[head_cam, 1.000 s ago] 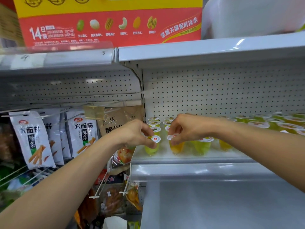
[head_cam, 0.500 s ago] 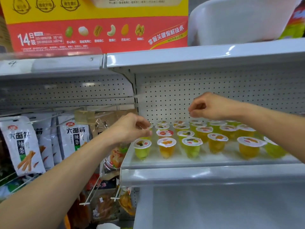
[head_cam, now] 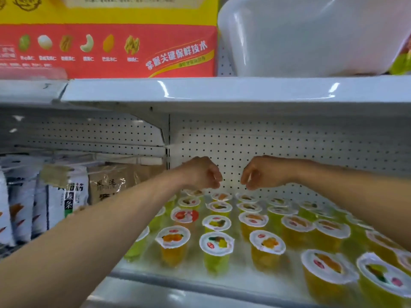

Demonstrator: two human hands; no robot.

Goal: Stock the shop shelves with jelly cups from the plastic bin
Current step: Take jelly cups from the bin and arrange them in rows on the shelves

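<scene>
- On the middle shelf point(head_cam: 200, 285), jelly cups point(head_cam: 216, 243) stand upright in close rows, lids up, from the front lip back to the pegboard wall point(head_cam: 289, 147).
- Above the back rows, the left grip point(head_cam: 204, 174) and right grip point(head_cam: 260, 173) hover side by side, near each other but apart. Each is narrow, fingers curled in. Nothing shows between them, though blur softens the fingertips.
- Up on the top shelf point(head_cam: 222, 90), the plastic bin point(head_cam: 311, 36) sits to the right of a red and yellow box point(head_cam: 111, 41). Its inside is hidden from this angle.
- Likely step: both grips look free, so the next reach is probably up to the bin for more cups.
- Doing it well: raise both grips straight up, clear of the lids, before swinging away. The left forearm crosses low over the left-hand cups, and a sideways drag could topple them.
- Placing: the cups look narrower at the foot than at the lid, so they probably tip easily. Take each by its sides, lower it upright into a bare patch of shelf, and release only once it sits flat.
- Keep the rows straight, and stay off the snack packets point(head_cam: 64, 196) hanging to the left.
</scene>
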